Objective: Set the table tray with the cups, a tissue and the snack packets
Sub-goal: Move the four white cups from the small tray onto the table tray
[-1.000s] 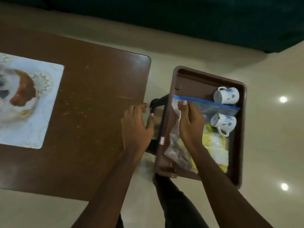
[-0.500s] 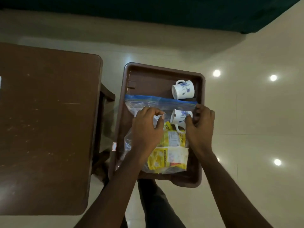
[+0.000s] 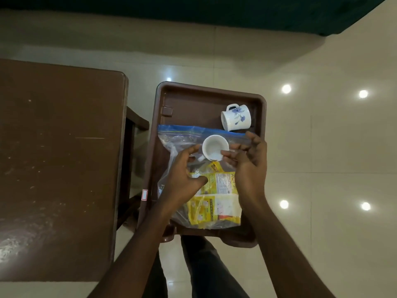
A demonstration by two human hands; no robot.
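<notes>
A brown plastic tray [image 3: 206, 93] rests on my lap. On it lies a clear zip bag [image 3: 176, 138] with a blue seal strip, and yellow snack packets [image 3: 217, 203] show through the plastic. A white cup [image 3: 215, 149] is raised over the bag with its mouth facing me. My right hand [image 3: 249, 168] pinches its right rim. The fingers of my left hand [image 3: 182, 179] touch its left side by the handle. A second white cup with a blue flower [image 3: 235, 120] lies on its side in the tray's far right corner. No tissue is visible.
A dark brown wooden table [image 3: 58, 158] stands just left of the tray, with a lower ledge [image 3: 137, 119] between them. Glossy cream floor tiles [image 3: 322, 147] lie to the right. A dark green edge [image 3: 214, 14] runs along the far side.
The right hand has lifted the near cup off the tray and turned its mouth up. The left hand let go of the bag's top and moved to the cup.
</notes>
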